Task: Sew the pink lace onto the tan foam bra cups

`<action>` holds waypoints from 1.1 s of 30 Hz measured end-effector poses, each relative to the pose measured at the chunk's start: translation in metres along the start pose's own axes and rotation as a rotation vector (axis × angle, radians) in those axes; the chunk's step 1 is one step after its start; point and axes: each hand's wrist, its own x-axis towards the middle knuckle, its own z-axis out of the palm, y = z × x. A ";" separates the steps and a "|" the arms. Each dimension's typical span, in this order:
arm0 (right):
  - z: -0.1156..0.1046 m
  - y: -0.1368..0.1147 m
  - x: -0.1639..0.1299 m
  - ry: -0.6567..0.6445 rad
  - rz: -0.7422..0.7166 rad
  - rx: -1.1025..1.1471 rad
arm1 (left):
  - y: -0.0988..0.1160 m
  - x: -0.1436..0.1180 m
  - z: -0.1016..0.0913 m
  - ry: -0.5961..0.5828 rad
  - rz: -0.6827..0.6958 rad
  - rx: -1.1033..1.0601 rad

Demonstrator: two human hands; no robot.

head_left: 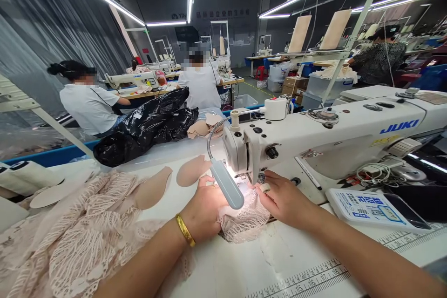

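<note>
Under the needle end of a white sewing machine [279, 135] lies a piece of pale pink lace fabric [244, 223]. My left hand [204, 207], with a gold bangle at the wrist, rests along the fabric's left side; a grey lamp head [228, 184] hides part of its fingers. My right hand [284, 198] pinches the fabric's right edge close to the presser foot, with a pale band around one finger. Beige bra cup pieces [155, 188] lie left of my left hand, beside a large heap of pink lace [91, 237].
A black plastic bag [146, 125] lies behind the cup pieces. Right of the machine bed are a white-and-blue box [375, 209], a marker pen [308, 172] and coiled cable [377, 172]. Printed ruler scales [307, 279] run along the table front. Several people sit at other machines.
</note>
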 end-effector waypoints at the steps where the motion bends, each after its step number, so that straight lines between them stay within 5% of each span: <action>1: 0.000 0.000 -0.001 0.015 -0.011 -0.004 | 0.000 -0.001 0.001 0.008 -0.005 -0.037; 7: -0.003 -0.005 -0.006 0.057 -0.124 0.020 | 0.001 -0.007 -0.001 -0.049 -0.028 -0.098; 12: -0.003 -0.019 -0.004 -0.100 -0.312 0.122 | 0.014 -0.011 -0.006 -0.082 -0.187 0.080; 16: 0.011 -0.021 -0.001 -0.242 -0.236 0.011 | 0.031 -0.008 -0.006 -0.139 -0.294 0.152; 20: 0.015 -0.013 -0.001 -0.233 -0.168 -0.162 | 0.040 -0.009 -0.010 -0.207 -0.310 0.109; 27: -0.023 0.001 0.002 -0.177 -0.110 0.040 | 0.027 -0.021 -0.031 -0.353 -0.212 -0.113; 33: -0.051 0.002 0.003 -0.371 -0.102 0.228 | 0.015 -0.019 -0.019 -0.288 -0.099 -0.096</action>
